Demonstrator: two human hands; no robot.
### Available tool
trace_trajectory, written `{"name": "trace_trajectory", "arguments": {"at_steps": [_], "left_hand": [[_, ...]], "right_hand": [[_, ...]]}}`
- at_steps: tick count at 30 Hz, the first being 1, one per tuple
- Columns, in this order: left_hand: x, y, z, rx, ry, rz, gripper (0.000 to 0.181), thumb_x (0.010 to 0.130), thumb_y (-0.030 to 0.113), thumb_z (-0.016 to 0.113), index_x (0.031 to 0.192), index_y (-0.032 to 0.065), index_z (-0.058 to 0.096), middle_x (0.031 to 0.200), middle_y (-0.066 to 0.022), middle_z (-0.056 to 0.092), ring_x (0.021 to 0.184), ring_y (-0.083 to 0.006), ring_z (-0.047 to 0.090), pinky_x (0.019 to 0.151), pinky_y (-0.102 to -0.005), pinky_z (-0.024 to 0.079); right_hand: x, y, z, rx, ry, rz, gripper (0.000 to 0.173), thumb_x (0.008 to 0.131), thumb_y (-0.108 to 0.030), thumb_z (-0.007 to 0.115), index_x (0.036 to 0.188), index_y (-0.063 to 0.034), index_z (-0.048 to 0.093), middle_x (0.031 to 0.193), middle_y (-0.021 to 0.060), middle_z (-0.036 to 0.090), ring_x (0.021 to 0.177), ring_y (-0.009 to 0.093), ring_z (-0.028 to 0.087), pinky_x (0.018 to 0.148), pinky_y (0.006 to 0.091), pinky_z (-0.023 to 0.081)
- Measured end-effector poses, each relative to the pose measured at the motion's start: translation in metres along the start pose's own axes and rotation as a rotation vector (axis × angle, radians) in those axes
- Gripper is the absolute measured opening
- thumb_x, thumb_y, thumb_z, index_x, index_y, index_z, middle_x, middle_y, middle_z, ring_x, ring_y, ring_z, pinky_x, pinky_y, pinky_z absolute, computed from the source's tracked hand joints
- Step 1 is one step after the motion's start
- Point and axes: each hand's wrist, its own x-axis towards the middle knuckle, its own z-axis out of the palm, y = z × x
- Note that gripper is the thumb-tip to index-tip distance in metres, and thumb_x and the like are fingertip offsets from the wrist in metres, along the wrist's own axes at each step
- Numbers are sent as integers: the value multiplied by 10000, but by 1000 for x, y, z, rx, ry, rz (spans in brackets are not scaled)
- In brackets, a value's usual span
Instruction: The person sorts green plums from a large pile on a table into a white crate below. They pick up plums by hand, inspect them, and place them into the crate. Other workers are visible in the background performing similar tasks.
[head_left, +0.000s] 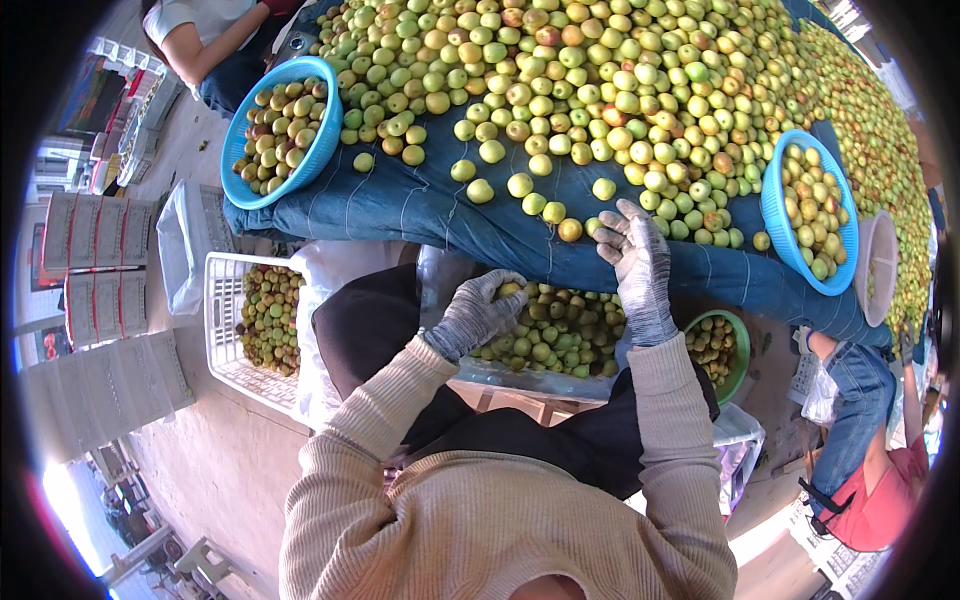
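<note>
My left hand (480, 309), in a grey knit glove, is closed around a yellow-green fruit (511, 289) above a lined crate full of similar fruit (551, 337) between my knees. My right hand (630, 244), gloved alike, is raised palm up at the edge of the table's blue cloth (585, 264), its fingers apart and slightly curled. A small green fruit (592, 226) lies by its fingertips; whether they touch it I cannot tell. Beyond both hands, a large heap of green and reddish round fruit (600, 97) covers much of the cloth.
Blue baskets of fruit stand at the table's left (330, 150) and right (766, 202), with a pale basket (889, 262) beyond. Below are a white crate (225, 330) and a green basket (742, 352). One person (202, 45) sits upper left, another (870, 480) at right.
</note>
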Motion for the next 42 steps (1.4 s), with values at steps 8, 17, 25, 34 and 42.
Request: {"name": "trace_trajectory", "arguments": {"at_steps": [8,17,25,34,42], "left_hand": [[5,-5,2,465,27,103,329,805,321,746,1019,81,676,843,-131,693,774,-238,687,732,-338,541],[68,48,-86,887,572,531,353,807,106,648,1153,49,608,1092,-181,636,987,-352,615,859,-419,504],[88,34,-70,278,256,165,375,890,-11,509,1245,73,594,1178,-115,656,985,-181,664,870,-302,522],[120,44,-80,771,367,346,452,848,50,575,1296,96,540,1171,-157,619,1086,-337,592,938,-397,476],[108,40,-65,499,307,450,421,840,-14,547,1253,66,577,1202,-173,616,1142,-317,581,1001,-383,451]], "right_hand": [[12,5,-3,-45,23,37,331,958,-304,518,1195,-80,567,1048,86,640,814,156,646,712,291,523],[21,6,-7,161,167,-27,323,965,-270,540,1237,-96,544,1153,85,597,966,207,590,810,325,501],[27,5,-6,110,185,-140,290,965,-192,509,1238,-98,543,1222,98,563,1053,216,571,882,358,479],[38,1,5,-332,-50,-281,528,878,10,426,1403,-42,423,1426,121,442,1346,237,389,1108,347,312],[43,-6,6,-518,-82,-200,567,858,-28,456,1422,-51,403,1456,102,420,1356,236,385,1117,375,295]]}}
